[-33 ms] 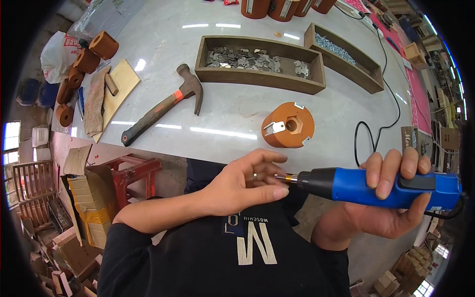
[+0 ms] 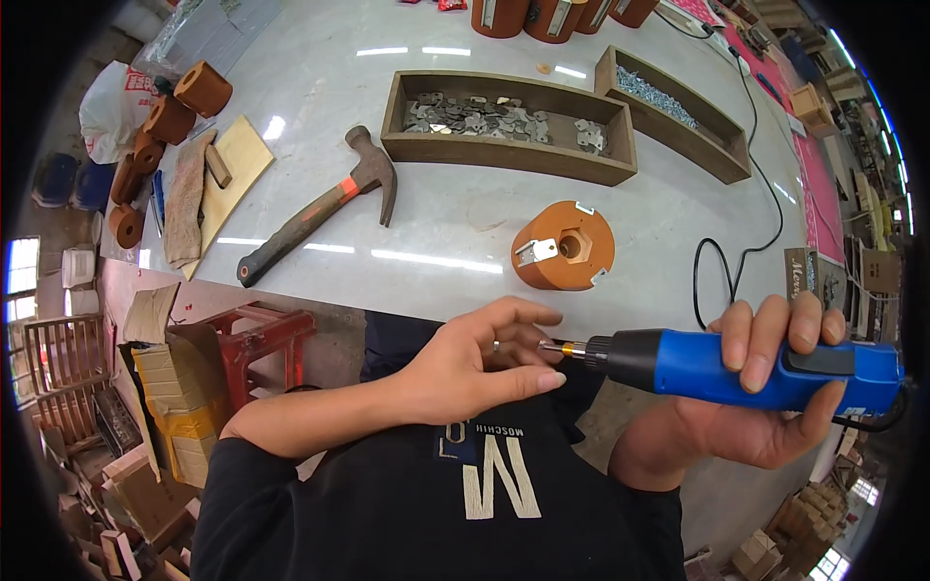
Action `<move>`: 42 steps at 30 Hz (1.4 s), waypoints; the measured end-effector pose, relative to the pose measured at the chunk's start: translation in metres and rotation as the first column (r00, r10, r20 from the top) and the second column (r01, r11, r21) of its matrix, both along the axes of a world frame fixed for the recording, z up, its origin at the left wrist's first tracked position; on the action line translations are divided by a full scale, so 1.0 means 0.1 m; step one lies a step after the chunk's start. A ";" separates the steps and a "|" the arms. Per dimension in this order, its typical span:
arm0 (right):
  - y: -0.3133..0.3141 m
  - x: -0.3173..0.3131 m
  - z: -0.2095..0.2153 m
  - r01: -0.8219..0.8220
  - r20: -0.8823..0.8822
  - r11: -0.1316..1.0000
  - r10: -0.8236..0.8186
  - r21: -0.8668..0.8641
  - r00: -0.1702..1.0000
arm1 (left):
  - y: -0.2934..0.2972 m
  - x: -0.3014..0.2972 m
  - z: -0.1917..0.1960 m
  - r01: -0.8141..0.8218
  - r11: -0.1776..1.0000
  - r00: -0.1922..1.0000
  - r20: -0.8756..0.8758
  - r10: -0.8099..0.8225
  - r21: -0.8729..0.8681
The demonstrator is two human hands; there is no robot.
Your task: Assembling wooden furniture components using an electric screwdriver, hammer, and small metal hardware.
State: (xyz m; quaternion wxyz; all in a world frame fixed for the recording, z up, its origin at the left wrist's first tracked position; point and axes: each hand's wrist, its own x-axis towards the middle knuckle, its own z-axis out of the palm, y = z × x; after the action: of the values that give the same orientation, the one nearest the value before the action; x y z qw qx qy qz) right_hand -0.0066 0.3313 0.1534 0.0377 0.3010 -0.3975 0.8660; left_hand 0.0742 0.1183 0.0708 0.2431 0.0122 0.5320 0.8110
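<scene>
Blue electric screwdriver (image 2: 746,366) lies horizontal across the lap, bit pointing to the person's left, below the surface (image 2: 465,232) edge. R hand (image 2: 765,387) wrapped tight round the body. L hand (image 2: 475,363) at the bit tip, fingers curled, prob. pinching a small screw, too small to tell. Orange wooden block (image 2: 564,246) sits just beyond both hands, L slightly nearer.

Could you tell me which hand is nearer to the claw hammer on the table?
Left. The left hand is below and right of the claw hammer; the right hand grips the blue screwdriver farther right.
</scene>
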 end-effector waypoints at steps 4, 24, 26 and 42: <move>0.01 0.04 0.05 0.067 0.007 0.998 -0.067 -0.022 0.998 | 0.09 0.04 -0.07 -0.137 0.970 0.974 -0.204 0.096 -0.199; -0.08 -0.01 0.07 0.093 0.078 0.996 -0.093 0.003 0.993 | -0.05 -0.12 0.02 -0.468 0.653 0.617 -0.749 -0.241 -0.595; -0.03 -0.03 0.04 0.080 0.048 0.997 -0.079 -0.010 0.996 | -0.05 -0.13 0.03 -0.463 0.658 0.621 -0.747 -0.237 -0.594; -0.19 -0.04 0.03 0.181 0.146 0.983 -0.181 0.019 0.973 | 0.00 -0.15 0.01 -0.437 0.723 0.714 -0.695 -0.084 -0.536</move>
State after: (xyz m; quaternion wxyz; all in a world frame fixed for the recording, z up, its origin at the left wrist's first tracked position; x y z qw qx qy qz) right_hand -0.0107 0.3127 0.1567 0.0862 0.1990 -0.4275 0.8776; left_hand 0.0592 0.1179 0.0720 -0.0655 0.1634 0.8340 0.5229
